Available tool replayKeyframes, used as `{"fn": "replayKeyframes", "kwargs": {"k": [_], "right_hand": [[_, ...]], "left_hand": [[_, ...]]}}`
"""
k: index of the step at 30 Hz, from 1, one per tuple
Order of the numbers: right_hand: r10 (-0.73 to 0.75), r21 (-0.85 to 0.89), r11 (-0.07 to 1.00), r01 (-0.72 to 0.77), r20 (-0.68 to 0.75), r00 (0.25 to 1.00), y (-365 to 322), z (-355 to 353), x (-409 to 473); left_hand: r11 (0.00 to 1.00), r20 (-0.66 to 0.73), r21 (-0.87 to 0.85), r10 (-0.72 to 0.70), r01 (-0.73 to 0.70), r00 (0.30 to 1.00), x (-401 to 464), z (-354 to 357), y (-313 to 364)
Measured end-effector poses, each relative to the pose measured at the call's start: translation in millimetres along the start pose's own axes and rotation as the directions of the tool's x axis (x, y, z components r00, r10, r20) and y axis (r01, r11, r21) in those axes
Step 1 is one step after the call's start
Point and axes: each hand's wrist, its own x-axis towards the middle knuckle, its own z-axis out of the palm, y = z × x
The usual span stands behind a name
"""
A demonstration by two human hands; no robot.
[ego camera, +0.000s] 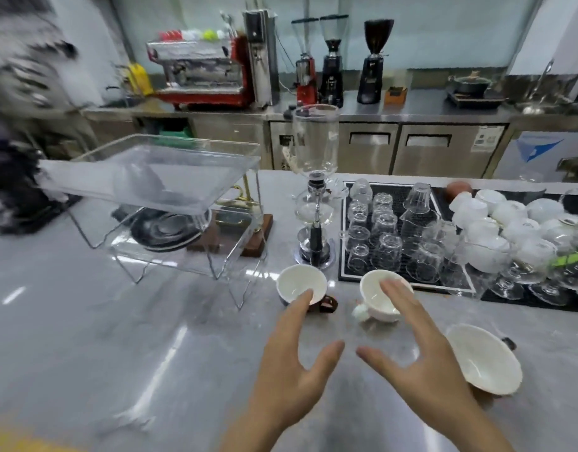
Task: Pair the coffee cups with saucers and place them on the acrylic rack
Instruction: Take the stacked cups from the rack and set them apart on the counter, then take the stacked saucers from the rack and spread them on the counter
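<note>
Head view, open hands point(356, 363), cups point(300, 283), no legible writing

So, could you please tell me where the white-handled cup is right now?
In the head view, the white-handled cup stands on the counter right of centre, just under the right hand fingertips, before the black glass mat.

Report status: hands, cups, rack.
Both hands open, left hand and right hand reaching over two coffee cups on the counter. Acrylic rack holds no cups. Siphon brewer stands beside it.
</note>
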Motion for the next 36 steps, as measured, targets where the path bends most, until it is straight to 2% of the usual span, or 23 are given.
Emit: {"fn": "replayKeyframes", "kwargs": {"k": [8, 13, 18, 22, 32, 36], "right_hand": [[-0.097, 0.1, 0.992, 0.083, 0.152, 0.984, -51, 96, 27], [-0.146, 0.099, 0.987, 0.13, 0.182, 0.972, -78, 147, 32], [-0.15, 0.018, 0.989, 0.15, 0.235, 0.96, -92, 194, 40], [-0.162, -0.059, 0.981, 0.183, 0.259, 0.952, -97, 222, 49], [-0.119, -0.227, 0.96, 0.167, 0.213, 0.97, -111, 289, 97], [-0.025, -0.229, 0.971, 0.061, 0.155, 0.988, -120, 302, 128]], "left_hand": [[0.988, -0.244, -0.117, -0.131, 0.105, 0.961, -9, -102, -28], [0.99, -0.352, -0.064, -0.141, 0.127, 0.925, -11, -157, -50], [0.977, -0.343, 0.124, -0.123, 0.174, 0.931, -9, -201, -74], [0.952, -0.304, 0.261, -0.077, 0.16, 0.95, -1, -224, -89], [0.901, -0.248, 0.423, 0.015, 0.095, 0.969, 51, -264, -128], [0.918, -0.214, 0.384, -0.014, 0.098, 0.977, 84, -273, -135]]}}
